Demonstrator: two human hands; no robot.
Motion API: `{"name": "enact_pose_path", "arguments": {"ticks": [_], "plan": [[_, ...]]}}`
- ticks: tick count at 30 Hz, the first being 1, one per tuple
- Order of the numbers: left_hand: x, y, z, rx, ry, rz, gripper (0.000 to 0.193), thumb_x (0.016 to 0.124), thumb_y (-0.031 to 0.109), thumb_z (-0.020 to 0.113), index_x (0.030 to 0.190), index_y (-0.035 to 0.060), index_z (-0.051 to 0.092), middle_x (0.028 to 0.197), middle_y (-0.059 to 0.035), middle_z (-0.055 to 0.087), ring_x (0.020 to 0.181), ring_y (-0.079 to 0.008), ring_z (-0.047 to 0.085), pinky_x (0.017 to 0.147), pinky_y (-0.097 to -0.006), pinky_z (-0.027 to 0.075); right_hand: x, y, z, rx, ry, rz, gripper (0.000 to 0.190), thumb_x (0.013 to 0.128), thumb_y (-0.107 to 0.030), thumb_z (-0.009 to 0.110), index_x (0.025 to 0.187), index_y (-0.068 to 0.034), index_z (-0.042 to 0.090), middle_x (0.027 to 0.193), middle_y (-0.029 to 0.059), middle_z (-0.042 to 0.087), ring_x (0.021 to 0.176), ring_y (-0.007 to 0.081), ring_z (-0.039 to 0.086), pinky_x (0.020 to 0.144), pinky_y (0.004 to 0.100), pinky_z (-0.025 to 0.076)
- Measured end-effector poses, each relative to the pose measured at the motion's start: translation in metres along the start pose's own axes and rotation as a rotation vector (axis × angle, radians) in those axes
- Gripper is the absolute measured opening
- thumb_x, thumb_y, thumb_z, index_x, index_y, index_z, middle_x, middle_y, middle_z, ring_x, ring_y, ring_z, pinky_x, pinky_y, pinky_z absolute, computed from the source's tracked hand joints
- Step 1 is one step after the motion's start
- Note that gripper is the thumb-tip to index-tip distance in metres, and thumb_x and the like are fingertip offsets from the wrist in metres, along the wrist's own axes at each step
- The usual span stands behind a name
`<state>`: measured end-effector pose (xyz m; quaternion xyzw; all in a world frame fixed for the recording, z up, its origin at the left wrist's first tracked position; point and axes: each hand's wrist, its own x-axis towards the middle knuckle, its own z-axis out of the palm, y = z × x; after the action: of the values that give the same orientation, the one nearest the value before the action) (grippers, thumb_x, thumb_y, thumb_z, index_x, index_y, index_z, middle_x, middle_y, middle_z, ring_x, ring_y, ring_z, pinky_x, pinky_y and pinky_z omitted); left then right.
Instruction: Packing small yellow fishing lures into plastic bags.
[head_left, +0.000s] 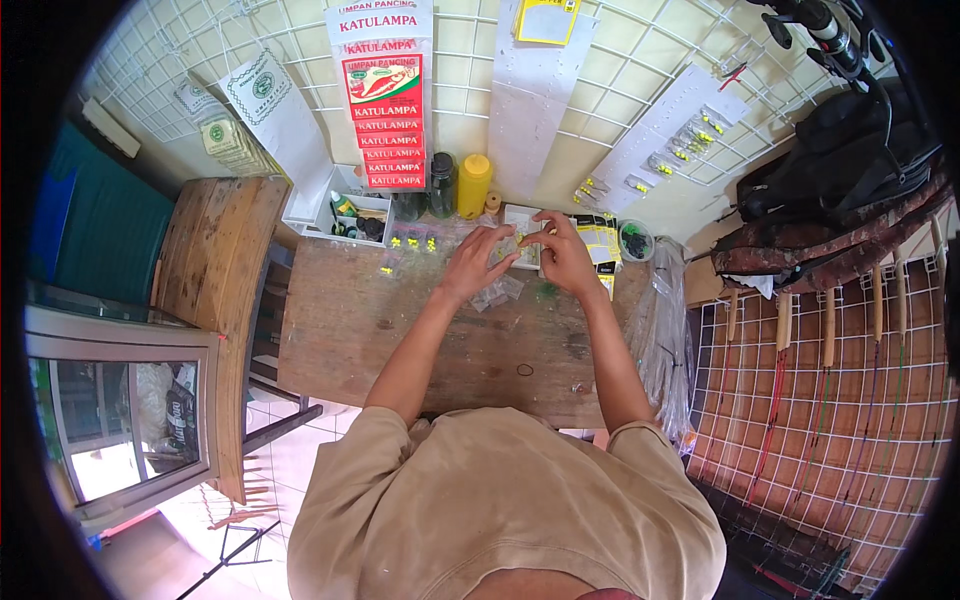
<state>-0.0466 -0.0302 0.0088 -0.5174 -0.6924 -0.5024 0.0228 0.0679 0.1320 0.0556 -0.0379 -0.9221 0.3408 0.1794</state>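
Observation:
My left hand is raised over the far part of the wooden table, its thumb and fingers around a small clear item with a yellow bit. My right hand meets it from the right, thumb and forefinger at the same yellow bit. What exactly the fingers hold is too small to tell. Behind and beneath them lies a white tray with small pieces. Clear plastic bags lie below my left hand. Small bags with yellow beads lie to the left.
A white box with bottles, a yellow squeeze bottle and dark jars line the wall side. Yellow-and-white packets and a round tub stand right. A black band lies near the front. Long plastic sleeves hang off the right edge.

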Motion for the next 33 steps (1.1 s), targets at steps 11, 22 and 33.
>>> {"name": "enact_pose_path", "arguments": {"ticks": [11,22,33], "plan": [[-0.002,-0.002,0.005,-0.036,-0.061,-0.056,0.045,0.082,0.016,0.07,0.122,0.0074,0.051,0.109,-0.0089,0.062,0.097,-0.0294,0.06,0.083,-0.0401,0.05,-0.001,0.005,0.01,0.109,-0.072,0.019,0.047,0.063,0.014,0.044,0.096,-0.007,0.069,0.124,0.0116,0.049,0.091,0.0263,0.054,0.084,0.0361,0.046],[-0.004,-0.002,0.003,-0.005,-0.068,-0.051,0.05,0.081,0.024,0.073,0.123,0.0085,0.051,0.111,-0.0112,0.061,0.102,-0.0307,0.058,0.087,-0.0402,0.048,0.003,0.004,0.004,0.178,-0.179,0.078,0.042,0.07,0.009,0.043,0.101,-0.005,0.068,0.106,0.0121,0.06,0.095,0.0292,0.06,0.08,0.0342,0.047],[-0.004,-0.007,0.007,0.026,0.068,-0.06,0.043,0.077,0.017,0.076,0.117,0.0092,0.061,0.11,-0.0113,0.063,0.106,-0.0302,0.057,0.092,-0.0398,0.045,0.001,0.002,0.008,0.133,-0.092,0.018,0.048,0.068,0.014,0.043,0.105,-0.005,0.067,0.116,0.0107,0.057,0.093,0.0257,0.058,0.081,0.0335,0.048]]}}
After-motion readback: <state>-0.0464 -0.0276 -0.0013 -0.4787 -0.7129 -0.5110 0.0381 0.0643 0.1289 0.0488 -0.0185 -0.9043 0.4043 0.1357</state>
